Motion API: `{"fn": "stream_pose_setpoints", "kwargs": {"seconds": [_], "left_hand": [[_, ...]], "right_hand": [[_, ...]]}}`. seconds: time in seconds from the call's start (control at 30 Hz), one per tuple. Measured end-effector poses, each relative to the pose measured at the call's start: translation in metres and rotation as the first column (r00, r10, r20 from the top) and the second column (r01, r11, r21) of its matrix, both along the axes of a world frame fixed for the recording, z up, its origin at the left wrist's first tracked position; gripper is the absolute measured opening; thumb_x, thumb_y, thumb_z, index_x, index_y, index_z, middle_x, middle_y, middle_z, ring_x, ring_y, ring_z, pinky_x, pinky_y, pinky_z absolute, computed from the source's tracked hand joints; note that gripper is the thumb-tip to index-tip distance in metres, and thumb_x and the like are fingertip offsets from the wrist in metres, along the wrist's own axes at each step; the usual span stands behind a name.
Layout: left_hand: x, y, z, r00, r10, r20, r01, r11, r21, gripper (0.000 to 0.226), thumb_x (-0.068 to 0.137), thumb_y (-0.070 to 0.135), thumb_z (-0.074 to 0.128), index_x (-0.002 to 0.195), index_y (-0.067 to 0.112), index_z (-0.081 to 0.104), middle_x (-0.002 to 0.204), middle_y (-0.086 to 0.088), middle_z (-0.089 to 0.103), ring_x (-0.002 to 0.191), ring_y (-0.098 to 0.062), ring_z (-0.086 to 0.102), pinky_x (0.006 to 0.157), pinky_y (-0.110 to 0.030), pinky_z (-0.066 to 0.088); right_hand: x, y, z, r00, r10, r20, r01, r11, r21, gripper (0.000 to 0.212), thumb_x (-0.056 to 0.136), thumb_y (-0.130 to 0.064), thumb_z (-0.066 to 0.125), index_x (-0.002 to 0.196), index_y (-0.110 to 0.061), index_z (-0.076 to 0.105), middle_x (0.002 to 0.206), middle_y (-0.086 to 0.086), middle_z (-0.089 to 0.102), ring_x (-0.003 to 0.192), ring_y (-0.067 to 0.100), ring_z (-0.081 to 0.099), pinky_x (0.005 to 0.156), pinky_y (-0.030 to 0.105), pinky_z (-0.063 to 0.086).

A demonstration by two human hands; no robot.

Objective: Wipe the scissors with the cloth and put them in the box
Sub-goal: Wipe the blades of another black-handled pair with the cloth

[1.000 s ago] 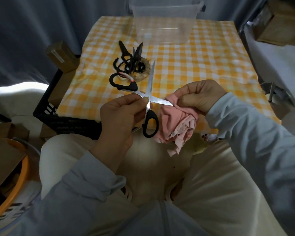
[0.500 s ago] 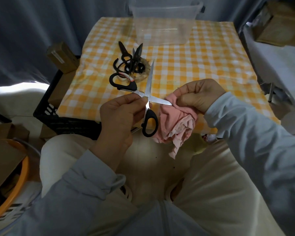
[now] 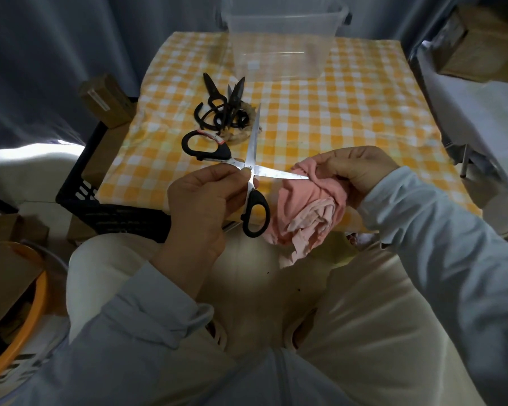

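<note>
So your left hand [image 3: 200, 200] has the scissors [image 3: 276, 173] pinched right at the pivot, thumb and fingertips closed on the metal. You're holding them just above the near edge of the table [image 3: 349, 112]. They're spread wide into an X. One blade points up across the table toward its far edge and the other sticks out sideways to your right. One black handle loop sits over the table's near left part. The other hangs down off the near edge, toward your lap.

Your right hand [image 3: 355, 168] is curled tight around the pink cloth [image 3: 305, 206], also at the table's near edge. The cloth is bunched up around the tip end of that sideways blade, so the tip itself is hidden in the fabric. The rest of the cloth dangles below the table edge in a crumpled wad.

The clear plastic box [image 3: 279, 45] is at the far edge of the table, about mid-width, well apart from both hands. I can't make out anything in it.

There's also a pile of dark scissors [image 3: 223, 112] lying on the left half of the table, tangled together on something tan. A black crate [image 3: 115, 212] sits against the table's near left corner.
</note>
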State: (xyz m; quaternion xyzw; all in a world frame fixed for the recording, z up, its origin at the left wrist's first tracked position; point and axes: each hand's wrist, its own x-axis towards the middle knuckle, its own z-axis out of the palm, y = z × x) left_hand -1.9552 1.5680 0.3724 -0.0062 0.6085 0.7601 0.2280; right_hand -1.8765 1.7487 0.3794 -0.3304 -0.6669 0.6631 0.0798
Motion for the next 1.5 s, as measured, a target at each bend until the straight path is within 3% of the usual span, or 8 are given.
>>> {"fn": "stream_pose_setpoints", "kwargs": {"seconds": [0.2,0.4,0.6,0.77,0.93,1.1,1.27,1.5], "left_hand": [[0.000,-0.001,-0.001,1.000,0.004,-0.012,-0.004,1.000,-0.010,0.007,0.079,0.001,0.069,0.074,0.006,0.067,0.078,-0.014,0.068,0.063,-0.016,0.066,0.059,-0.018,0.052],[0.002,0.001,-0.001,1.000,-0.006,-0.019,0.006,1.000,-0.009,0.002,0.079,0.001,0.069,0.079,0.002,0.067,0.084,-0.020,0.066,0.067,-0.020,0.064,0.060,-0.017,0.052],[0.005,0.001,-0.002,1.000,-0.001,-0.015,0.001,1.000,-0.003,0.005,0.078,0.001,0.070,0.074,0.003,0.067,0.083,-0.020,0.066,0.066,-0.021,0.064,0.060,-0.019,0.053],[0.005,0.000,-0.002,1.000,0.000,-0.011,0.000,1.000,-0.004,0.006,0.077,0.001,0.070,0.074,0.004,0.067,0.081,-0.018,0.066,0.069,-0.021,0.064,0.060,-0.018,0.053],[0.006,0.001,0.000,1.000,-0.005,-0.018,0.005,1.000,0.022,0.009,0.078,-0.001,0.069,0.071,0.005,0.068,0.069,-0.010,0.069,0.059,-0.013,0.067,0.056,-0.017,0.051],[0.006,0.000,-0.001,1.000,0.001,-0.001,-0.001,1.000,0.015,0.009,0.078,0.001,0.070,0.071,0.006,0.067,0.071,-0.010,0.069,0.057,-0.011,0.065,0.056,-0.017,0.051],[0.005,0.001,0.000,1.000,0.004,-0.007,-0.004,1.000,0.017,0.010,0.078,0.000,0.069,0.070,0.006,0.067,0.070,-0.010,0.069,0.057,-0.012,0.065,0.056,-0.016,0.050],[0.006,0.002,-0.001,1.000,-0.002,-0.005,0.002,1.000,0.013,0.005,0.078,0.000,0.069,0.074,0.003,0.067,0.078,-0.017,0.067,0.059,-0.014,0.065,0.057,-0.017,0.051]], "right_hand": [[0.000,-0.001,0.004,0.994,0.111,0.004,-0.111,0.993,0.030,0.020,0.071,0.004,0.070,0.086,-0.008,0.072,0.090,0.015,0.071,0.085,0.031,0.067,0.071,0.036,0.059],[-0.003,-0.009,0.005,0.998,0.062,0.028,-0.065,0.991,0.117,0.016,0.071,0.002,0.071,0.078,-0.013,0.074,0.087,0.017,0.072,0.088,0.038,0.067,0.080,0.047,0.055],[-0.005,-0.011,0.006,0.998,0.070,0.006,-0.070,0.988,0.141,0.018,0.071,0.001,0.072,0.069,-0.016,0.071,0.067,0.001,0.072,0.061,0.016,0.066,0.059,0.027,0.058],[-0.004,-0.010,0.007,0.995,0.099,0.009,-0.099,0.986,0.135,0.018,0.074,0.005,0.066,0.077,-0.012,0.072,0.088,0.016,0.072,0.082,0.033,0.066,0.078,0.042,0.056],[-0.005,-0.012,0.008,0.996,0.092,-0.003,-0.090,0.986,0.143,0.014,0.073,0.003,0.070,0.082,-0.008,0.070,0.068,0.000,0.072,0.059,0.011,0.066,0.054,0.020,0.055],[-0.005,-0.012,0.006,0.996,0.093,-0.015,-0.091,0.989,0.115,0.018,0.074,0.008,0.064,0.081,-0.007,0.071,0.092,0.015,0.072,0.087,0.029,0.068,0.078,0.037,0.057],[-0.007,-0.013,0.006,0.997,0.071,-0.008,-0.069,0.989,0.132,0.017,0.074,0.006,0.066,0.079,-0.010,0.070,0.090,0.013,0.071,0.078,0.026,0.067,0.068,0.030,0.059],[-0.005,-0.011,0.006,0.998,0.067,0.016,-0.069,0.990,0.123,0.016,0.073,0.004,0.068,0.080,-0.011,0.071,0.091,0.016,0.071,0.087,0.035,0.067,0.080,0.043,0.057]]}}
